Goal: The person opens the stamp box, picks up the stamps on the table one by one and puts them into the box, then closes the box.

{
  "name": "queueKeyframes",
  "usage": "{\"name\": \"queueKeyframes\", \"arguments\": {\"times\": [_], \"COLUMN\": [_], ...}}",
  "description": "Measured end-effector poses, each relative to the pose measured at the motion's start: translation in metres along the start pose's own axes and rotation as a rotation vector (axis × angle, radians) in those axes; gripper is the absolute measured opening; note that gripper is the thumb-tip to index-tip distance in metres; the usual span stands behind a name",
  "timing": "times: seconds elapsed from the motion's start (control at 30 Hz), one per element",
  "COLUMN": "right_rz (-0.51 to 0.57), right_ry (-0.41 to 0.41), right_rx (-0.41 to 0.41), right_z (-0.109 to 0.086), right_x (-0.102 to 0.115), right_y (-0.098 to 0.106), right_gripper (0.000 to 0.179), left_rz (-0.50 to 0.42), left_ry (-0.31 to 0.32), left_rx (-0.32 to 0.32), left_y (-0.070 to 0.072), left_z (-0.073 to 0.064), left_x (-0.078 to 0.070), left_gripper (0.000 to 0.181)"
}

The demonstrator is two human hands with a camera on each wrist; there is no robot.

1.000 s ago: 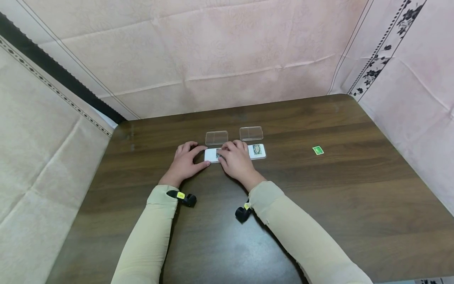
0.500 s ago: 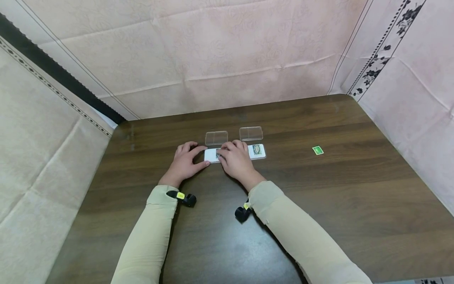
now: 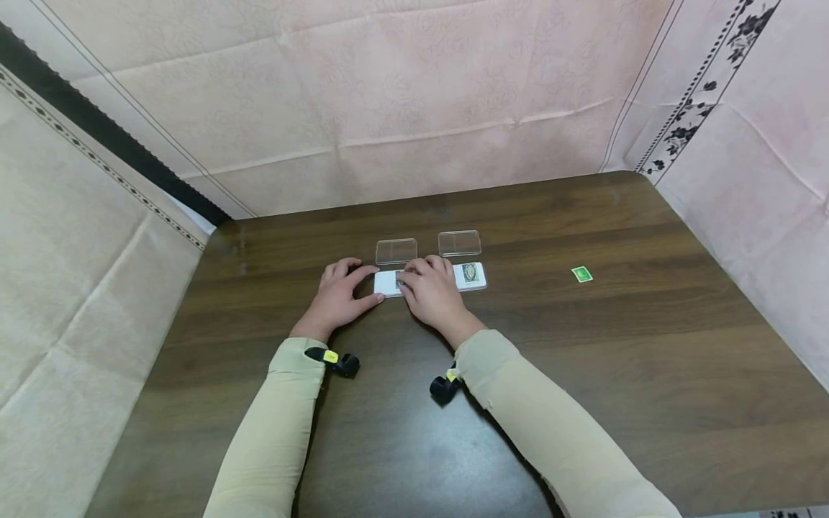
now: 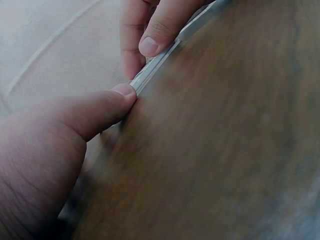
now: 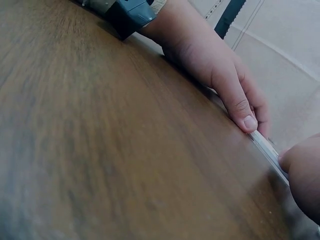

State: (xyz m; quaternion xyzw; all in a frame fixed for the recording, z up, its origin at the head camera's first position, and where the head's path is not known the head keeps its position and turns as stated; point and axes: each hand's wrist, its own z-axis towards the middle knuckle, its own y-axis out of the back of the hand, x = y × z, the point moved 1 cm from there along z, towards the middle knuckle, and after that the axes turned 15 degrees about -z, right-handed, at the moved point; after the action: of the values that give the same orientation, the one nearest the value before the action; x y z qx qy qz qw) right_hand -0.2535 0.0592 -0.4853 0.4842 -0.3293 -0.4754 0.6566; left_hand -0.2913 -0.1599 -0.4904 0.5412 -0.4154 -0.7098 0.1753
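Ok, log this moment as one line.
left hand: holds white strip at left end | right hand: touches white strip | clear lids: two, beyond strip | green card: on table, right side

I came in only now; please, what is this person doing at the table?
A person grips a flat white object by its left end with the left hand. The fingers of the right hand partly cover a small printed piece on it. Two clear pieces lie behind; a green piece lies apart, to the right.
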Motion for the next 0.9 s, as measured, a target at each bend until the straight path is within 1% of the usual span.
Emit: {"name": "queueKeyframes", "arguments": {"times": [0.17, 0.23, 0.37, 0.53, 0.6, 0.7, 0.9], "right_rz": [0.002, 0.008, 0.027, 0.054, 0.061, 0.072, 0.096], "right_ry": [-0.001, 0.000, 0.020, 0.029, 0.012, -0.030, -0.119], "right_rx": [-0.004, -0.021, -0.090, -0.195, -0.223, -0.264, -0.430], "right_z": [0.000, 0.000, 0.000, -0.003, -0.005, -0.009, -0.023], "right_x": [0.000, 0.000, 0.000, -0.007, -0.013, -0.029, -0.071], "right_y": [-0.001, -0.001, 0.001, 0.013, 0.016, 0.020, 0.025], "right_gripper": [0.030, 0.030, 0.031, 0.032, 0.033, 0.032, 0.026], "left_rz": [0.001, 0.000, 0.001, 0.002, 0.005, 0.004, -0.007], "left_ry": [-0.003, -0.003, -0.004, -0.007, -0.007, -0.007, 0.001], "left_rx": [0.000, 0.000, 0.001, 0.002, 0.001, 0.004, 0.012], "left_y": [0.000, 0.000, 0.000, 0.001, 0.001, 0.001, 0.000], "left_z": [0.001, 0.001, 0.001, 0.001, 0.002, 0.002, 0.000], "left_x": [0.000, 0.000, 0.000, -0.001, -0.001, -0.002, 0.000], "left_gripper": [0.059, 0.059, 0.059, 0.060, 0.060, 0.060, 0.061]}}
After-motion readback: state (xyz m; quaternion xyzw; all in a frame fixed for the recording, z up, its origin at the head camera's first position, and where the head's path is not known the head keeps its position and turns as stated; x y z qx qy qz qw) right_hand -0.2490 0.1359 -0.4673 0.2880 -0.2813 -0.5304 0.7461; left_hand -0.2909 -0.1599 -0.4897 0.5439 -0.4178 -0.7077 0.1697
